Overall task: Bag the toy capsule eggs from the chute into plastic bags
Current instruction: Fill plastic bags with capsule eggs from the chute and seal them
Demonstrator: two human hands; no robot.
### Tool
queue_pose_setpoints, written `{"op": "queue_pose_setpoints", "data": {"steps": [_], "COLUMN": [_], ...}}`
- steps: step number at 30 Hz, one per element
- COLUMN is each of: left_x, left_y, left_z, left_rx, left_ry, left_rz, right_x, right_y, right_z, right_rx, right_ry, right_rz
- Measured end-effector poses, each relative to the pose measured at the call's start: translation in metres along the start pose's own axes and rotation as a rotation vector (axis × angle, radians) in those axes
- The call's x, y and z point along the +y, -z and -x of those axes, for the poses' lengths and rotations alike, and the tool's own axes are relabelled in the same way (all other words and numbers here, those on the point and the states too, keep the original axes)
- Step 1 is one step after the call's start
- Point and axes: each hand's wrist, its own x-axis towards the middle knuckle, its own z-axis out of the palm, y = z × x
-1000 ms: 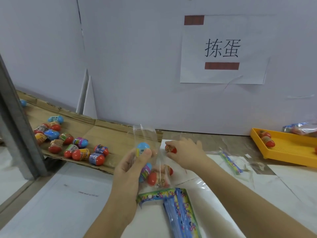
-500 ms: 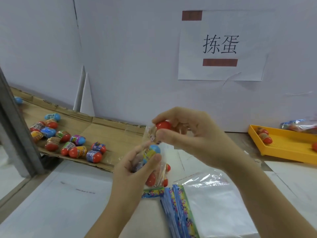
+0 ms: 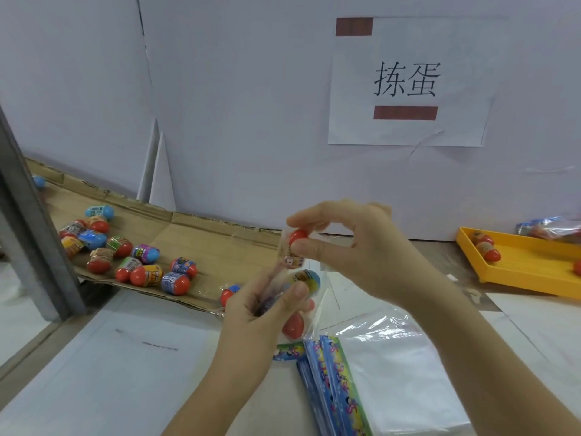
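Head view: a white table surface (image 3: 125, 372) stands against a pale partition wall (image 3: 251, 105), which carries a white paper sign with black characters and two brown-red bars (image 3: 405, 80). A grey metal post (image 3: 28, 221) rises at the left edge. A brown cardboard chute (image 3: 204, 240) slopes along the far left of the table, with loose toy capsule eggs in red, blue and yellow (image 3: 144, 269) lying on it. At far right is a yellow plastic tray (image 3: 518, 269) holding two red-ended eggs (image 3: 485, 250). On the near table, right of centre, lies a flat stack of clear plastic bags with colourful printed header strips (image 3: 393, 372).

Left hand (image 3: 261, 313), near centre: thumb and curled fingers pinch a clear plastic bag (image 3: 314, 316) held upright above the table. A blue-and-yellow egg (image 3: 306, 278) and a red egg (image 3: 294, 324) lie inside the bag.

Right hand (image 3: 355, 247), above and right of the left: thumb and forefinger are closed on a red-capped capsule egg (image 3: 297, 237) at the mouth of the bag; the other fingers are loosely curled.
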Motion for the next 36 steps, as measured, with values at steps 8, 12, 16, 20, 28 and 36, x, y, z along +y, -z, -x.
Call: {"op": "queue_pose_setpoints", "data": {"steps": [8,12,16,20,28,36], "left_x": [0.001,0.004,0.011,0.012,0.014,0.01], "left_y": [0.001,0.002,0.003,0.0,0.004,0.005], "left_z": [-0.001,-0.003,-0.004,-0.002,-0.003,-0.004], "left_rx": [0.068,0.139,0.149,0.142,0.147,0.205], "left_ry": [0.036,0.099,0.094,0.078,0.097,0.062], "left_rz": [0.055,0.19,0.294,0.263,0.256,0.198], "right_x": [0.0,-0.001,0.006,0.012,0.02,0.022], "right_y": [-0.016,-0.017,-0.016,-0.033,-0.042,-0.05], "right_z": [0.002,0.003,0.003,0.006,0.005,0.006], "right_rx": [-0.099,-0.156,0.023,-0.217,-0.051,0.198], "right_ry": [0.045,0.07,-0.16,-0.316,-0.359,-0.404], "right_rz": [0.148,0.105,-0.307,-0.358,-0.693,-0.511]}}
